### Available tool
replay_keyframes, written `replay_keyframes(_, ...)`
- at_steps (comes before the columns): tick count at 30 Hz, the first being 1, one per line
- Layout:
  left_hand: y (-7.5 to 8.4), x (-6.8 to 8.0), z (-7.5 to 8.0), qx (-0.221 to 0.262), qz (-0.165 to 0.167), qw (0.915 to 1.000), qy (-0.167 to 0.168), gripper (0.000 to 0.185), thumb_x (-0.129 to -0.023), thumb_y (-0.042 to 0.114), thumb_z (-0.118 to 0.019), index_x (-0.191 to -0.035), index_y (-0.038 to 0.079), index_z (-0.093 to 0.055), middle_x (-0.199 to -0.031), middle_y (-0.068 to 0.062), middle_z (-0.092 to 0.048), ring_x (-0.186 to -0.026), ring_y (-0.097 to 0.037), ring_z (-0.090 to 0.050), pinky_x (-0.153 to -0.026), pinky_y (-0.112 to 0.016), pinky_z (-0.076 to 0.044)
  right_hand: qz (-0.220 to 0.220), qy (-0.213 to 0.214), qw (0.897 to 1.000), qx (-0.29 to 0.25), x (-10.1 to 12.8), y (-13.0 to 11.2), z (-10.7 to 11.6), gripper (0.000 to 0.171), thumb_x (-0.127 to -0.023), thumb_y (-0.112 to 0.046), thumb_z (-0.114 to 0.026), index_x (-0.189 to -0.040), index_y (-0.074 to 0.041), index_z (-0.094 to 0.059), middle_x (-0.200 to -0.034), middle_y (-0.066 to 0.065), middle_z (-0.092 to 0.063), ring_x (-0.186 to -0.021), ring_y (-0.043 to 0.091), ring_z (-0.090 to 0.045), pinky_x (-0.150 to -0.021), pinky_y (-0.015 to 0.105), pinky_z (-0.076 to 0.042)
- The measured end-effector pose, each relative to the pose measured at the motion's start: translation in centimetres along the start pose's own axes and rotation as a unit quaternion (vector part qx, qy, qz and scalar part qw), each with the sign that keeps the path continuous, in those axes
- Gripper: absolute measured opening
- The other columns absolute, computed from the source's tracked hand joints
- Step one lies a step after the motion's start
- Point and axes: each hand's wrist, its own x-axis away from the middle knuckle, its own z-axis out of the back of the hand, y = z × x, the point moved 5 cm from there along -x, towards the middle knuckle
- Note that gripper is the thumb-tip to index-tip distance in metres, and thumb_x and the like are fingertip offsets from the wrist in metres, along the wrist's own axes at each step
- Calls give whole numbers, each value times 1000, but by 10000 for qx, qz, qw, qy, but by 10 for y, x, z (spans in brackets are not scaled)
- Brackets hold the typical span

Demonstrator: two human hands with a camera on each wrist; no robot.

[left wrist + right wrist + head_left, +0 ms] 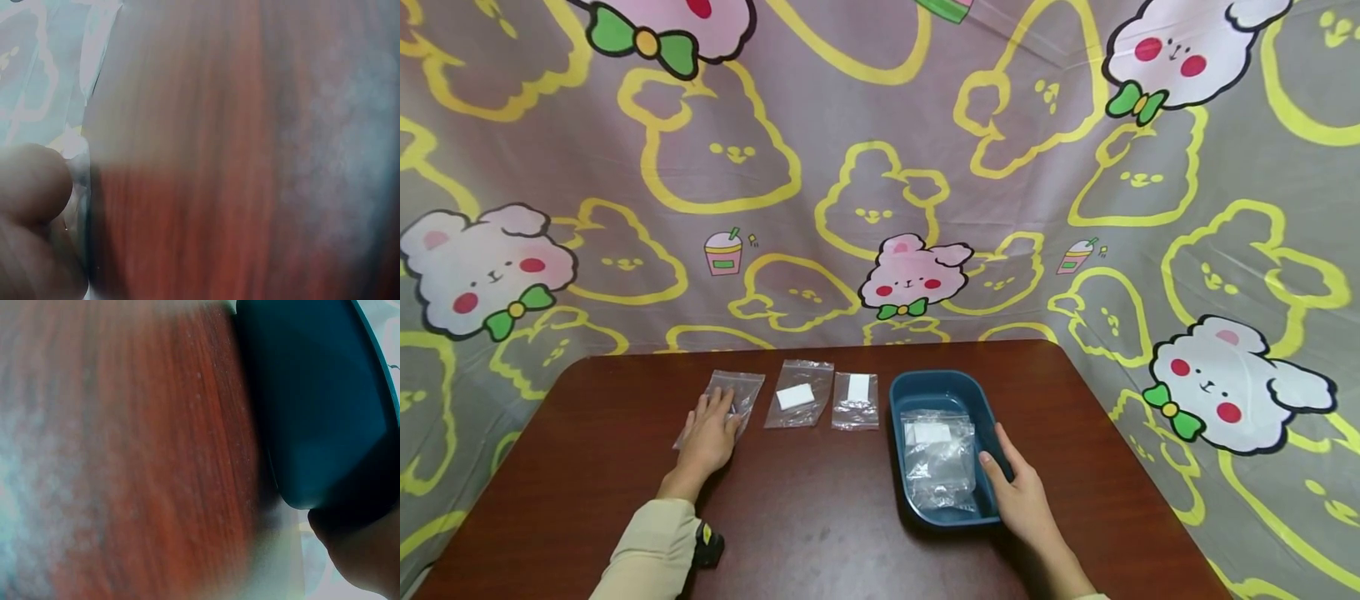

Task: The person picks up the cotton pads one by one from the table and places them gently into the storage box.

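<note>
My left hand (709, 433) lies over a clear zip bag (743, 385) at the left of the table, its fingers spread on the plastic and hiding most of what is inside. Only part of that hand shows in the left wrist view, at the lower left. With my right hand (1022, 496) I grip the right side of a dark blue bin (936, 382), thumb over the rim and fingers along the outer wall. Inside the bin lie clear zip bags (942, 475) with a white piece. The bin's outer wall (319, 406) fills the right wrist view's upper right.
Between left hand and bin, two more zip bags lie flat: a larger one (808, 371) holding a white rectangular piece (795, 397), and a smaller one (855, 415) with another. The brown wooden table (820, 517) ends at a patterned cloth backdrop (805, 217).
</note>
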Motion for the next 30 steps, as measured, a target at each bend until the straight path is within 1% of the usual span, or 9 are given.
replay_keyframes(5,1,1,1,95,-18,9999,57,54,-106,11,-44,-153,-10,-27,-158,-35,-15,-147,-53,-6,-118,-64,-4,-2,-8,10000,11,-1,0,1,65,-104,-37,-56,-157,-8,-34,-157,14,-39,-142,35,-38,-114,59,-30)
replay_keyframes(10,1,0,2,44,-119,9997,199,51,-105,7,-43,-151,-11,-30,-157,-36,-19,-146,-54,-10,-117,-65,-6,21,12,10000,20,-1,0,1,64,-104,-35,-57,-157,-8,-35,-156,14,-40,-141,35,-39,-114,59,-31)
replay_keyframes(14,0,0,2,41,-169,9991,389,48,-104,3,-42,-149,-13,-33,-155,-35,-24,-145,-54,-14,-117,-66,-8,-15,-14,10000,-9,-1,0,1,64,-104,-36,-57,-157,-10,-34,-156,14,-40,-141,36,-39,-113,60,-31)
replay_keyframes(19,-1,2,4,161,-193,9972,711,44,-101,-3,-43,-143,-14,-42,-151,-33,-35,-143,-53,-23,-118,-63,-14,-7,-32,10000,-10,-1,1,1,64,-104,-37,-56,-158,-10,-34,-156,14,-40,-141,36,-39,-113,60,-31)
replay_keyframes(21,0,4,5,197,-162,9961,845,43,-99,-6,-43,-141,-14,-46,-149,-31,-39,-142,-52,-27,-118,-61,-17,7,-24,10000,-11,-1,0,1,64,-104,-36,-57,-157,-9,-34,-156,14,-40,-141,35,-39,-113,59,-31)
replay_keyframes(24,0,6,7,230,-92,9952,951,43,-98,-7,-43,-140,-12,-48,-148,-29,-42,-142,-49,-30,-118,-58,-20,25,-7,10000,-25,0,0,1,64,-104,-35,-57,-157,-9,-34,-156,13,-40,-141,33,-38,-114,57,-32)
replay_keyframes(30,0,9,8,344,33,9949,947,42,-101,-5,-40,-142,-10,-48,-149,-25,-42,-143,-45,-30,-120,-54,-20,-10,6,10000,-34,1,1,0,64,-103,-36,-57,-157,-9,-34,-156,13,-40,-141,32,-38,-114,56,-32)
